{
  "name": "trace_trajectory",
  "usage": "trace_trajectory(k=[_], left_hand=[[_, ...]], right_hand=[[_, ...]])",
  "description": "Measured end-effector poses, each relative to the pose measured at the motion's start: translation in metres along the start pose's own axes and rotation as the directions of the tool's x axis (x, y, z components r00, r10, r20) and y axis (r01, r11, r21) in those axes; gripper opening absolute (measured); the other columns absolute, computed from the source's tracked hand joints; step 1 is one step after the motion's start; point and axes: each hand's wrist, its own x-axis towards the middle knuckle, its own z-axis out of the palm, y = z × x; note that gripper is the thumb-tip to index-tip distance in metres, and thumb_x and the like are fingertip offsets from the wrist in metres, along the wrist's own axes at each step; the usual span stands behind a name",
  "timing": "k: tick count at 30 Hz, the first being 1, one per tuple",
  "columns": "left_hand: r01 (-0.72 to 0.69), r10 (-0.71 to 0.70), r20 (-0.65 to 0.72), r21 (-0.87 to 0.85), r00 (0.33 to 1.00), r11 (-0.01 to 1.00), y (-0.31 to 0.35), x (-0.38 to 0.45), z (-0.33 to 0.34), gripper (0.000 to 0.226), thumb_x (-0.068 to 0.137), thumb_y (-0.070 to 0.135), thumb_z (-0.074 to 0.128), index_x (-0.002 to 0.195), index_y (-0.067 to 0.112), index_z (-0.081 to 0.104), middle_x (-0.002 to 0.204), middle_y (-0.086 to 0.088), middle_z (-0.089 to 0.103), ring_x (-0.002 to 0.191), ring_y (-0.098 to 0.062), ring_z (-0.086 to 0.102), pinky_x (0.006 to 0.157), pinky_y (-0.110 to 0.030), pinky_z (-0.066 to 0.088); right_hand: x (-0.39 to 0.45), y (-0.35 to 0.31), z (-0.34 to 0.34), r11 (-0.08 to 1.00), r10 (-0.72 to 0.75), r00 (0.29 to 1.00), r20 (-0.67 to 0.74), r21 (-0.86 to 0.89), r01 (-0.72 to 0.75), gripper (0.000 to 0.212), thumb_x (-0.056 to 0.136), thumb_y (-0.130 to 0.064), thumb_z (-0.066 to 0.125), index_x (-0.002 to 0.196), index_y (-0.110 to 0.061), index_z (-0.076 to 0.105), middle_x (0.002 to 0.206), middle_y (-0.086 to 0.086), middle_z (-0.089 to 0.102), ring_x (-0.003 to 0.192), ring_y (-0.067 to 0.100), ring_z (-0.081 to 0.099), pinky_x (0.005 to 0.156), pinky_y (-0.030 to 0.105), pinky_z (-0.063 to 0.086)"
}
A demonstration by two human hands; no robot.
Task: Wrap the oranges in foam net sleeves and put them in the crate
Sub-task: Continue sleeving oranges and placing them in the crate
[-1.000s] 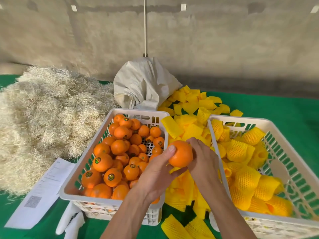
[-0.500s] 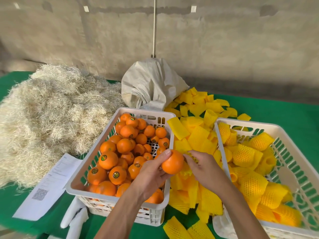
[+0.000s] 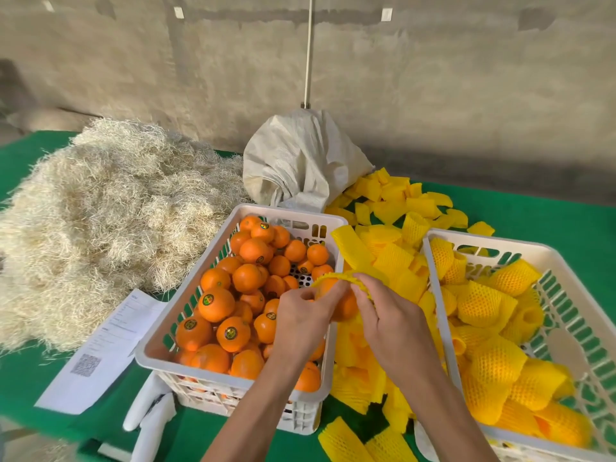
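left hand + right hand grip round orange | stretchy yellow foam net sleeve

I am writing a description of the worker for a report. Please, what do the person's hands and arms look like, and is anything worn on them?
Both forearms are bare up to the bottom edge of the picture: no sleeves show. The left hand and the right hand wear no gloves. No ring, watch or bracelet is visible on either. The fingernails look short and unpainted.
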Motion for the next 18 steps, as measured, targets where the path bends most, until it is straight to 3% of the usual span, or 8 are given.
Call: trace_trajectory(k=[3,6,8,10,11,13,15,18], left_hand=[[-0.069,0.069,-0.060,-0.008,0.996,0.998,0.000,0.003,0.006,0.065,0.087,0.050,0.072,0.063,-0.006,0.050,0.058,-0.019,0.043,0.055,-0.021,0.037,0.052,-0.037,0.033],[0.025,-0.031,-0.036,-0.162,0.999,0.986,0.000,0.002,0.011,0.048,0.098,0.037,0.065,0.063,0.004,0.057,0.059,-0.013,0.051,0.059,-0.018,0.046,0.057,-0.032,0.042],[0.194,-0.174,0.087,-0.388,0.981,0.901,-0.001,0.001,0.017,0.040,0.104,0.028,0.057,0.069,0.010,0.054,0.062,-0.005,0.047,0.063,-0.020,0.043,0.064,-0.033,0.044],[0.312,-0.232,0.213,-0.553,0.949,0.772,0.000,-0.002,0.024,0.030,0.108,0.023,0.050,0.087,0.005,0.061,0.077,-0.012,0.056,0.074,-0.024,0.052,0.075,-0.037,0.052],[0.347,-0.246,0.247,-0.599,0.937,0.722,0.002,-0.003,0.027,0.026,0.108,0.022,0.049,0.100,0.002,0.064,0.089,-0.019,0.061,0.085,-0.029,0.057,0.086,-0.041,0.053],[0.394,-0.229,0.324,-0.669,0.918,0.630,0.005,-0.006,0.031,0.019,0.104,0.019,0.053,0.106,0.002,0.063,0.097,-0.020,0.062,0.094,-0.029,0.059,0.093,-0.040,0.053],[0.438,-0.156,0.428,-0.710,0.890,0.551,0.004,-0.009,0.033,0.013,0.097,0.012,0.058,0.088,0.005,0.064,0.084,-0.012,0.061,0.081,-0.018,0.062,0.088,-0.034,0.058],[0.480,-0.119,0.504,-0.687,0.856,0.545,-0.007,-0.013,0.041,0.027,0.097,0.002,0.059,0.075,0.009,0.072,0.080,-0.007,0.066,0.080,-0.015,0.068,0.087,-0.033,0.060]], right_hand=[[-0.006,-0.004,0.005,0.998,-0.058,0.997,-0.047,-0.007,0.057,0.039,0.103,-0.031,0.050,0.131,-0.009,0.066,0.108,0.003,0.076,0.085,0.016,0.073,0.061,0.031,0.062],[-0.011,-0.005,0.009,0.999,-0.039,0.996,-0.077,0.007,0.039,0.036,0.100,-0.027,0.062,0.133,-0.014,0.064,0.105,-0.003,0.075,0.083,0.005,0.066,0.062,0.020,0.057],[-0.013,-0.003,0.012,0.997,-0.003,0.991,-0.131,-0.080,-0.007,0.038,0.091,-0.023,0.074,0.128,-0.017,0.066,0.084,-0.012,0.064,0.075,0.000,0.048,0.063,0.016,0.045],[-0.014,-0.001,0.014,0.988,0.054,0.977,-0.208,-0.131,-0.082,0.040,0.082,-0.018,0.081,0.121,-0.017,0.070,0.073,-0.016,0.048,0.071,0.001,0.039,0.065,0.022,0.042],[-0.014,0.002,0.013,0.986,0.063,0.968,-0.244,-0.135,-0.099,0.037,0.081,-0.017,0.079,0.118,-0.017,0.071,0.073,-0.014,0.048,0.070,0.004,0.041,0.066,0.026,0.045],[-0.016,0.007,0.009,0.985,0.053,0.955,-0.291,-0.139,-0.098,0.029,0.083,-0.018,0.071,0.112,-0.015,0.073,0.082,-0.006,0.057,0.079,0.011,0.051,0.068,0.032,0.052],[-0.021,0.014,0.006,0.985,0.062,0.952,-0.300,-0.134,-0.107,0.026,0.086,-0.020,0.067,0.112,-0.015,0.073,0.102,0.001,0.061,0.096,0.019,0.058,0.078,0.033,0.053],[-0.028,0.023,0.005,0.990,0.117,0.947,-0.300,-0.044,-0.137,0.025,0.089,-0.016,0.067,0.114,-0.014,0.068,0.121,0.000,0.058,0.111,0.015,0.057,0.091,0.013,0.044]])
